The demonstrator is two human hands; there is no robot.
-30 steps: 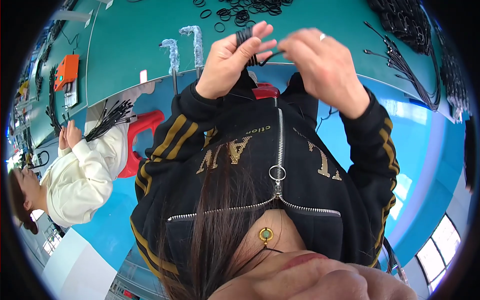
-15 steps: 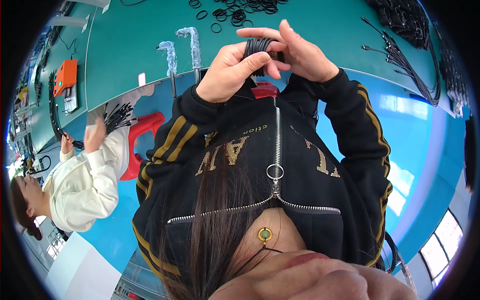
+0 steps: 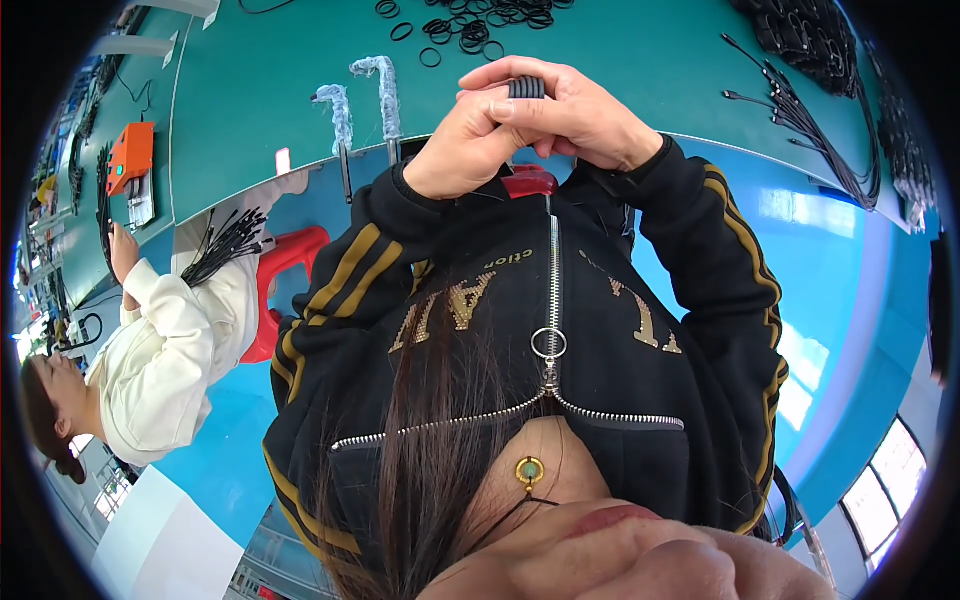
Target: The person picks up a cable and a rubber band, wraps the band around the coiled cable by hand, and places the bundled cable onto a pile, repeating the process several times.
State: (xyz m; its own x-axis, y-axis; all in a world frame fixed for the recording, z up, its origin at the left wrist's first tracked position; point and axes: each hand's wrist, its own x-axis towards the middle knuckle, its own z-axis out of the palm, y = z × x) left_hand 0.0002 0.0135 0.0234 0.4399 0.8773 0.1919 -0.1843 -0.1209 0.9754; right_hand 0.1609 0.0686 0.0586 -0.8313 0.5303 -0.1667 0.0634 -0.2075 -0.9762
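in the head view, a small black cable coil (image 3: 527,88) was pinched tight between the fingers of the left hand (image 3: 470,140) and the right hand (image 3: 585,120), held above the green table (image 3: 620,50), so that it seemed kept from springing loose.

Rubber rings (image 3: 478,20) behind cable coil (image 3: 527,88)

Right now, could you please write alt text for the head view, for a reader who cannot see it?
Two bare hands, left hand and right hand, clasp a small coiled black cable bundle above a green table strewn with black rubber rings.
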